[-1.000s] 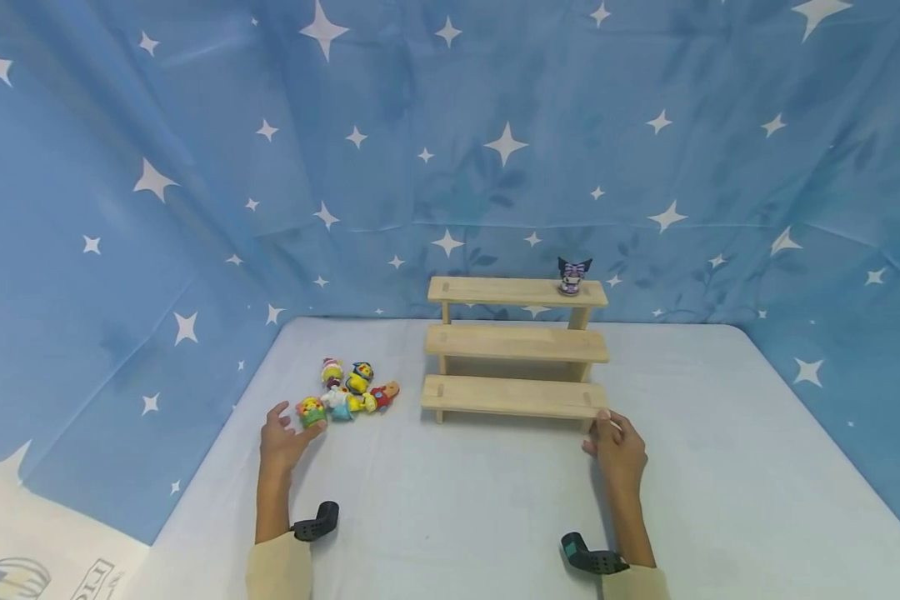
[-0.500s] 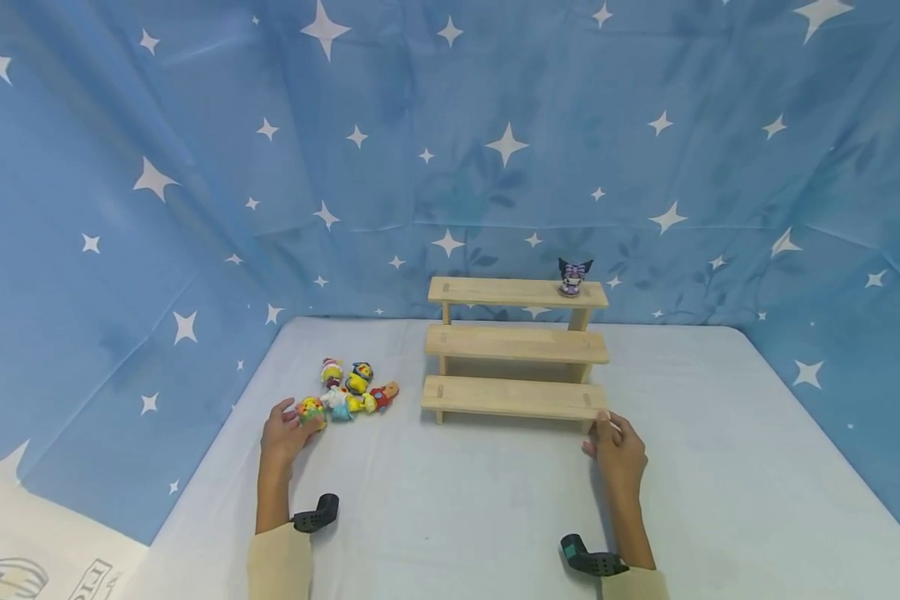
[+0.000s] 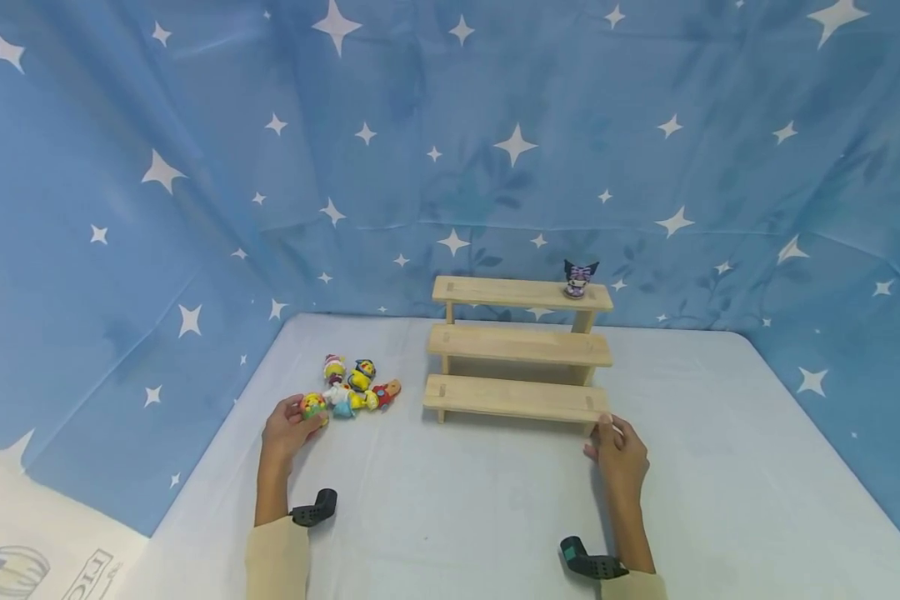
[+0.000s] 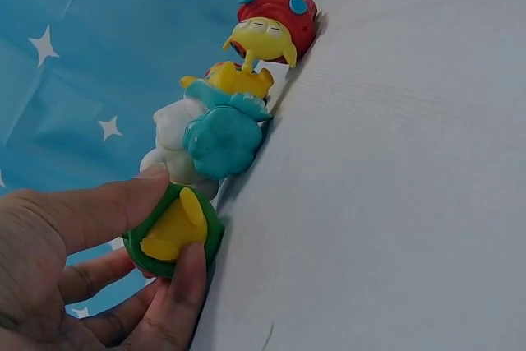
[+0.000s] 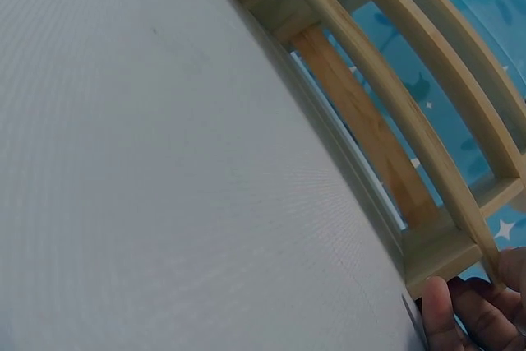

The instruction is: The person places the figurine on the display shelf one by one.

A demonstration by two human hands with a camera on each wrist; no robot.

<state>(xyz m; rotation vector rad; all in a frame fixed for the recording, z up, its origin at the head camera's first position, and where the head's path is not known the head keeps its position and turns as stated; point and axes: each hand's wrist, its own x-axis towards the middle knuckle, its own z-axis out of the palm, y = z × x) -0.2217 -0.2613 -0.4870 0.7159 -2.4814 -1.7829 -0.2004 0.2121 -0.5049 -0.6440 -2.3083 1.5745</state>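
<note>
My left hand (image 3: 285, 432) pinches a small toy figurine (image 4: 176, 228) between thumb and fingers at the left of the table. Its base is green with yellow feet, seen from below in the left wrist view. Just beyond it lies a figurine (image 4: 222, 141) in white and turquoise, then a red one (image 4: 289, 22) with a yellow face. My right hand (image 3: 621, 457) holds the front right end of a three-step wooden display shelf (image 3: 517, 397); in the right wrist view the fingertips (image 5: 438, 306) lie at the end board. A dark-eared purple figurine (image 3: 577, 280) stands on the top step.
Behind the pile lie a figurine (image 3: 334, 367) with a striped hat and a blue-and-yellow one (image 3: 362, 375). A white cloth covers the table (image 3: 450, 508). A blue star-patterned curtain (image 3: 390, 183) hangs behind and to the left.
My left fingers have closed round the green-based figurine, which has tilted and shifted slightly. My right hand stays at the shelf's end. The head view has shifted a little.
</note>
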